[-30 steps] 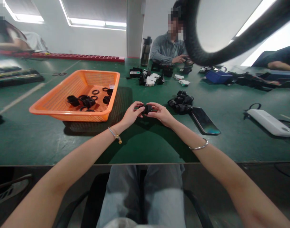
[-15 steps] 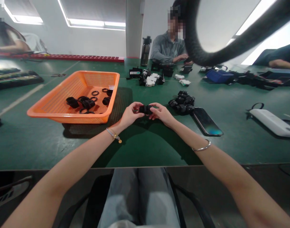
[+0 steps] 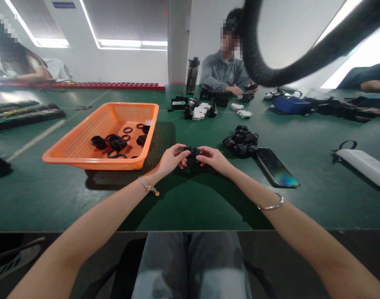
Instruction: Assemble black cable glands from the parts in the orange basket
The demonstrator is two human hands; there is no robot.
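Between my two hands, just above the green table, is a black ribbed plastic fitting [image 3: 192, 152]. My left hand [image 3: 175, 158] pinches its left end between thumb and fingers. The thumb and fingertips of my right hand [image 3: 214, 159] close on the right end. My fingers cover part of the fitting, so its exact shape is hard to make out. To the left stands an orange basket [image 3: 68, 143] with black rings [image 3: 128, 130] and black threaded pieces [image 3: 99, 142] inside. A pile of similar black fittings [image 3: 241, 141] lies to the right of my right hand.
A phone [image 3: 277, 167] lies beside the pile, and a white device with a strap [image 3: 362, 166] is farther right. White and black parts [image 3: 199, 110] and a dark bottle [image 3: 192, 75] stand farther back. A co-worker [image 3: 224, 72] sits across the table [image 3: 196, 207].
The whole view has shifted, with the scene sitting slightly lower. My fingers have changed position around the fitting, which both hands still hold.
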